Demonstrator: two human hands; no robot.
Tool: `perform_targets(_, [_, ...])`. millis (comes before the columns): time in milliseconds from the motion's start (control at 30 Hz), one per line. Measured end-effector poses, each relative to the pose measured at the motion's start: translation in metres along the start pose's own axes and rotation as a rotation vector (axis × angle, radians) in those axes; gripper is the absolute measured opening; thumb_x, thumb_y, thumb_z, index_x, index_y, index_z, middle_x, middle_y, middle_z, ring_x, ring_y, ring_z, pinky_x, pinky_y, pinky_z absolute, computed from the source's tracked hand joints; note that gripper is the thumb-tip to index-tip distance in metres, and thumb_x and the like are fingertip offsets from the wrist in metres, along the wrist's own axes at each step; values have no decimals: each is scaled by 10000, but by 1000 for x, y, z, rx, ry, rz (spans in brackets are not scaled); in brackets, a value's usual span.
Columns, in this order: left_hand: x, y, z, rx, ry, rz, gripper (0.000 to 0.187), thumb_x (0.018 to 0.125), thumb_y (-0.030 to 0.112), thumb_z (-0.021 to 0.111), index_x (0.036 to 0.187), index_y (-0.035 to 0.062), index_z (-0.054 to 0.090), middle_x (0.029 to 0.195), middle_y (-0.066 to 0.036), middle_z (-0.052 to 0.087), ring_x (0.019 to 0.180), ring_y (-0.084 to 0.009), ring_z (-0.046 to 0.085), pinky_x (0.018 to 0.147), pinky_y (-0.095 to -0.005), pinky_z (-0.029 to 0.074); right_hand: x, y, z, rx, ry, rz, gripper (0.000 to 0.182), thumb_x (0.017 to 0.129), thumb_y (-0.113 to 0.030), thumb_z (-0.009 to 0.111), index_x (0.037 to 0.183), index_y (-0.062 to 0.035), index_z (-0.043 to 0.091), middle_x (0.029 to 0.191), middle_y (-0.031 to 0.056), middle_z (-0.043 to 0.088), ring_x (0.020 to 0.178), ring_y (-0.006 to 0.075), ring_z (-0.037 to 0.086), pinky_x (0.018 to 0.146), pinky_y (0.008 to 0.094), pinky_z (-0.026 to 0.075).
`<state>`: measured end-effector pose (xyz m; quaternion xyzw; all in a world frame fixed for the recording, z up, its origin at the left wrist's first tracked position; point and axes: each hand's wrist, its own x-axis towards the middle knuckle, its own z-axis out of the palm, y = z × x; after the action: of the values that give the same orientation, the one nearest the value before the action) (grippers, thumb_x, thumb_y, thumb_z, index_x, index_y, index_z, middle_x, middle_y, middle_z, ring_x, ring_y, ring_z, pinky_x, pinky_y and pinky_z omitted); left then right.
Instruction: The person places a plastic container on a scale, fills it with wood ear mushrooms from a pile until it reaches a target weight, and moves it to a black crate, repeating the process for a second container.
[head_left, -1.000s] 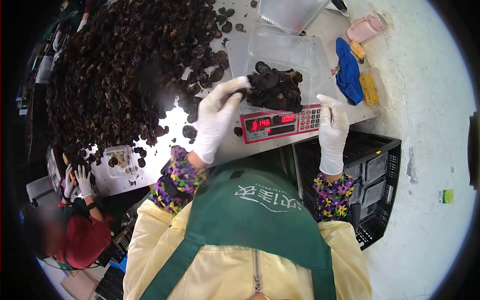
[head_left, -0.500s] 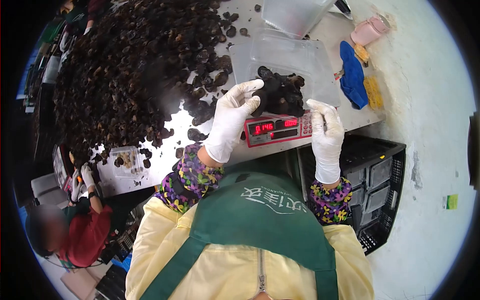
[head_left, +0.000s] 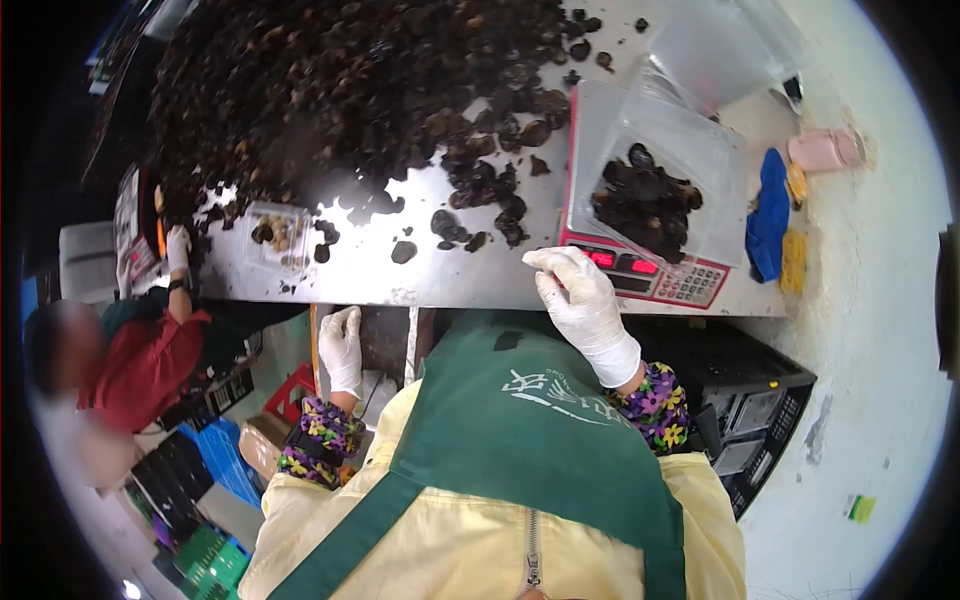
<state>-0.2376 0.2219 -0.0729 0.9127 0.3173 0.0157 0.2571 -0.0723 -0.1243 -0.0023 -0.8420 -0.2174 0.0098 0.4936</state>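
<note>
My left hand (head_left: pixel 341 350), in a white glove, hangs just off the table's front edge, fingers curled together; whatever it may hold is hidden. In a matching glove, my right hand (head_left: pixel 575 295) is over the front edge beside the scale (head_left: pixel 700 286), its fingers bent, with nothing visible between them. On the scale rests a clear plastic container (head_left: pixel 715 165) holding a clump of dark, wrinkled pieces (head_left: pixel 645 205). Red digits show on the display, partly beyond my right hand.
A large pile of dark pieces (head_left: pixel 330 100) covers the table (head_left: pixel 440 285). A clear box (head_left: pixel 275 238) holds pale pieces. A blue cloth (head_left: pixel 767 215) and pink cup (head_left: pixel 826 150) lie at right. A co-worker (head_left: pixel 150 370) sits at left; a black crate (head_left: pixel 765 420) stands below.
Both hands have moved away from the dark clump on the scale, my left hand down and left past the table edge. The view has shifted, so the scale appears farther right.
</note>
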Motion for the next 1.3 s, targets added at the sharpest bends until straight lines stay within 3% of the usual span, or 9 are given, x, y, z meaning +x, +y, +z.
perform_targets(100, [-9,-19,5,300,245,93,274,959,252,651,1157,67,692,1154,-161,656,1093,-339,590,956,-420,460,5,4,20,-45,-55,-32,193,862,-45,666,1052,-69,694,998,98,680,911,277,664,809,361,536])
perform_targets(300, [23,70,11,-99,195,390,208,905,36,648,1105,59,698,1097,-116,671,1063,-290,606,955,-392,458,28,-8,-38,-439,243,-172,227,808,-77,723,1019,-156,691,849,51,606,754,258,601,639,382,496])
perform_targets(433, [41,173,32,-530,21,494,159,869,73,697,1025,72,727,1020,-100,692,1016,-259,619,917,-366,474,49,12,-74,-889,232,-66,232,789,-162,750,1014,-195,708,1033,30,647,1012,262,581,832,413,485])
perform_targets(767, [40,329,60,-504,-139,861,227,839,202,755,1039,96,738,927,-50,710,892,-244,602,852,-346,454,45,33,-86,-471,512,-8,91,818,-121,741,882,-94,683,1059,76,665,1035,284,577,927,420,433])
perform_targets(900, [30,349,76,-564,-268,846,268,877,204,750,1083,36,721,900,-60,724,798,-177,624,787,-317,488,44,20,-84,-340,520,-9,84,830,-101,734,876,-75,668,1038,91,672,1013,285,581,930,408,426])
perform_targets(967, [29,349,83,-780,-522,527,219,899,147,732,1074,16,714,860,-28,701,742,-87,584,710,-253,481,41,17,-84,-248,514,5,88,840,-102,729,882,-66,661,1028,93,671,1022,282,581,937,401,424])
perform_targets(1000, [31,349,80,-784,-541,575,177,914,101,710,1059,0,711,857,0,678,745,-38,546,682,-209,462,40,16,-83,-151,501,37,92,844,-104,729,881,-62,656,1030,94,671,1023,279,582,941,399,421])
perform_targets(1200, [27,333,58,-960,-638,419,172,904,159,716,944,-5,689,745,0,614,698,-71,520,657,-250,452,30,1,-81,1,487,78,235,938,-188,676,1109,-31,641,1099,109,667,1087,286,588,995,380,431])
perform_targets(1300, [30,293,38,-891,-576,331,150,918,141,698,954,-2,675,805,-3,653,740,-69,549,685,-237,464,25,-4,-81,-10,504,23,159,933,-55,630,1086,-19,655,1096,105,664,1017,254,620,922,348,475])
